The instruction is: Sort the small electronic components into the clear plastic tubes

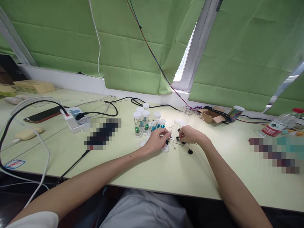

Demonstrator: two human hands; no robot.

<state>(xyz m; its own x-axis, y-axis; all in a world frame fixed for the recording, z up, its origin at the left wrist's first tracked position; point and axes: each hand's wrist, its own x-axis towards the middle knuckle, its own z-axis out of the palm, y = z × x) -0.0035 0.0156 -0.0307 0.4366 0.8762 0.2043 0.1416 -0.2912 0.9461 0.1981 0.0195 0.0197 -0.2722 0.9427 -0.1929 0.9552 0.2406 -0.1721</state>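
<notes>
My left hand (157,140) is closed in a pinch above the table; a thin metal piece (173,139) shows at its fingertips, but what it grips I cannot make out. Facing it, my right hand (190,135) has its fingers curled together among small black parts, their hold hidden. A loose black round part (190,152) lies just below it. Thin wire rods with tiny ends are scattered between the hands. Beside my left fingers is a white cap (165,148). Clear tubes (146,123) with white lids stand behind, several holding green or blue pieces.
A power strip (72,122) with cables and a phone (44,114) are at the left. Behind my right hand sits an open cardboard box (211,114) with black cable, near a canister (236,112). A red-capped bottle (280,124) lies tilted at the right.
</notes>
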